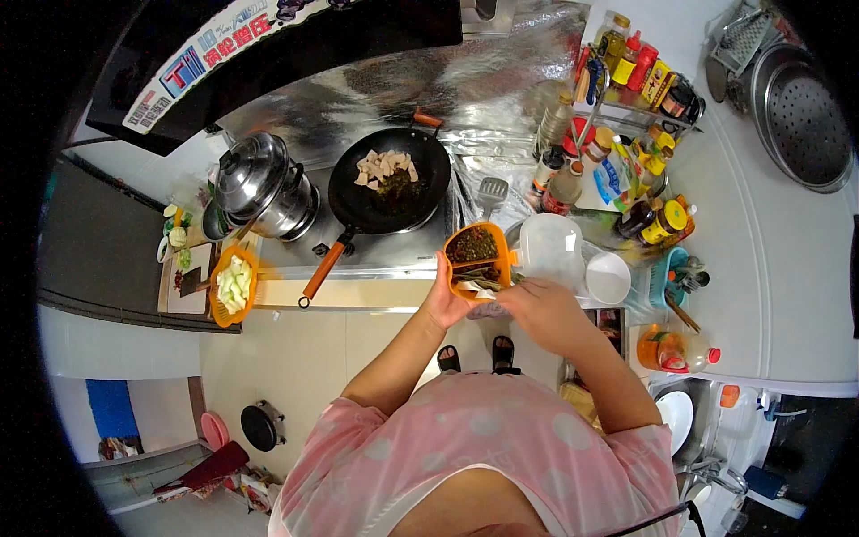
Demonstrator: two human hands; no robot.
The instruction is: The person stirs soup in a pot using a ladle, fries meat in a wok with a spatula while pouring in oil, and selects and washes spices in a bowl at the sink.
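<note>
An orange divided container (477, 244) with dried spices in its compartments is gripped along its left side by my left hand (445, 295). At its lower right, my right hand (548, 315) has its fingers closed at the compartment with brown leaf-like pieces; what they hold, if anything, is too small to name. Left of the container, a black wok (358, 201) sits on the stove with pale meat pieces (385, 168) and dark bits in it. A clear lid (550, 243) lies right of the container.
A steel pot (295, 210) stands left of the wok. An orange basket of pale green pieces (233, 286) is at the counter's left edge. Bottles and a spice rack (626, 112) stand at the right, near a white bowl (608, 277) and a spatula (492, 192).
</note>
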